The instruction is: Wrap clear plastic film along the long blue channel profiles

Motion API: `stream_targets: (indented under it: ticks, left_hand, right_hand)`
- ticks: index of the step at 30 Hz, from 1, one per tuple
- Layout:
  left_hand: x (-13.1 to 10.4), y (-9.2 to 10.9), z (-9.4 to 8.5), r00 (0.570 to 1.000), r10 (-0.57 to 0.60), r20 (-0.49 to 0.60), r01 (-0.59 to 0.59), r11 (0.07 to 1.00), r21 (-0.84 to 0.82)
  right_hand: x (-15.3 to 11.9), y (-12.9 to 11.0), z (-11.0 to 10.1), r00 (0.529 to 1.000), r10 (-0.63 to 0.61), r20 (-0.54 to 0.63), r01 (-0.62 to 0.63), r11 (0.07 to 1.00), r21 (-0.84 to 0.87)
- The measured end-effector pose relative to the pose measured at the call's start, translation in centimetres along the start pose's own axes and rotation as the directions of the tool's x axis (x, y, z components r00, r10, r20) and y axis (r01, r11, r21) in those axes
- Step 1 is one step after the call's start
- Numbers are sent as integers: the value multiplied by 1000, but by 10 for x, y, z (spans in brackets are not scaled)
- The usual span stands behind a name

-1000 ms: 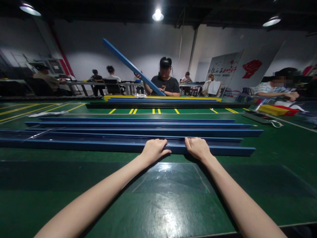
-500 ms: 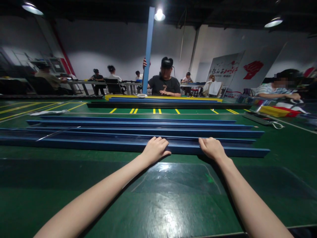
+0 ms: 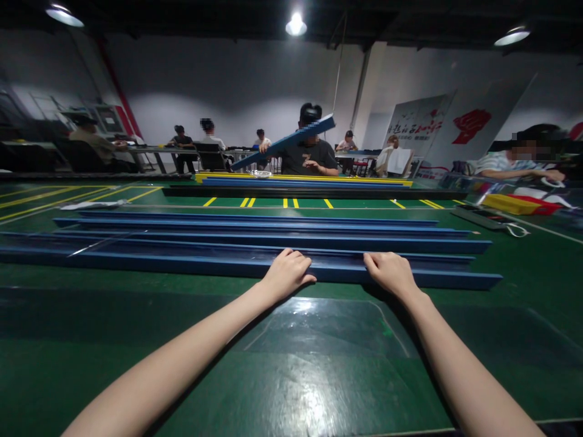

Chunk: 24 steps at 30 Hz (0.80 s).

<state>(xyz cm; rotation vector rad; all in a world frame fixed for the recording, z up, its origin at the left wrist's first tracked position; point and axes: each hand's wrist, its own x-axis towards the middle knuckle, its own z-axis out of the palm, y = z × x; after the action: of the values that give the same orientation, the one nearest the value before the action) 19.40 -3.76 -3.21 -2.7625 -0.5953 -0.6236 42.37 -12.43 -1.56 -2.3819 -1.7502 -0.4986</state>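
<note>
The nearest long blue channel (image 3: 191, 264) lies across the green table, its open trough facing up. My left hand (image 3: 289, 272) is closed over its near wall, fingers over the edge and thumb on my side. To the right, my right hand (image 3: 389, 271) grips the same wall, its fingers curled over the edge. A stretch of bare blue wall shows between the two hands. Just behind lie more blue channels (image 3: 319, 244), roughly parallel to it. A clear strip (image 3: 109, 243) rests over the left part of the channels.
A clear sheet (image 3: 332, 328) lies on the green table (image 3: 218, 397) before me. Beyond are a black bar (image 3: 310, 193) and yellow bar (image 3: 364, 180). Across the table, a co-worker (image 3: 296, 159) holds a blue channel (image 3: 286, 141). A grey tray (image 3: 483, 218) stands right.
The co-worker's upright blue channel has swung down to the right and is now slanted. My hands stay at the same places on the near channel; the view has shifted slightly.
</note>
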Motion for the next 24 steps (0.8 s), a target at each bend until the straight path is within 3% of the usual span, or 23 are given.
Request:
stream_targets:
  ticks: [4, 8, 11, 16, 24]
  left_hand:
    - [0, 0, 0, 1000, -3, 4, 3, 1000, 22]
    - [0, 1, 1, 1000, -6, 12, 6, 999, 36]
    - [0, 2, 2, 1000, -20, 18, 20, 999, 36]
    - [1, 2, 1, 999, -36, 18, 35, 999, 38]
    - [-1, 2, 2, 999, -41, 10, 40, 998, 46]
  right_hand:
    - [-1, -6, 2, 992, -44, -116, 50, 997, 51]
    - [-3, -18, 5, 950, -165, -266, 184, 982, 45]
    - [-3, -30, 8, 919, -235, -317, 261, 964, 43]
    - [-3, -44, 10, 935, -197, -296, 239, 965, 111]
    - [-1, -45, 10, 976, -106, -190, 132, 982, 133]
